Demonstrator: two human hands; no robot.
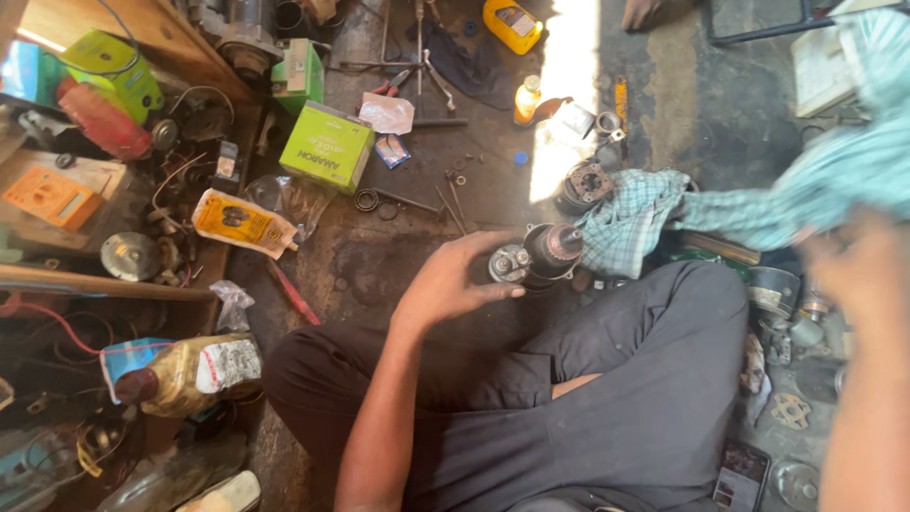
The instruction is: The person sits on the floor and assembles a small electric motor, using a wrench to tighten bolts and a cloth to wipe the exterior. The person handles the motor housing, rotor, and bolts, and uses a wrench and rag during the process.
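motor part (pixel 545 254) under half-curled left hand (pixel 455 280), fingertips touching; blurred right hand (pixel 853 275) raised, grip unclear

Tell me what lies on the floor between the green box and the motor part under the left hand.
In the head view, between the green box and the motor part at the left hand lie a metal ring and thin rods on stained floor.
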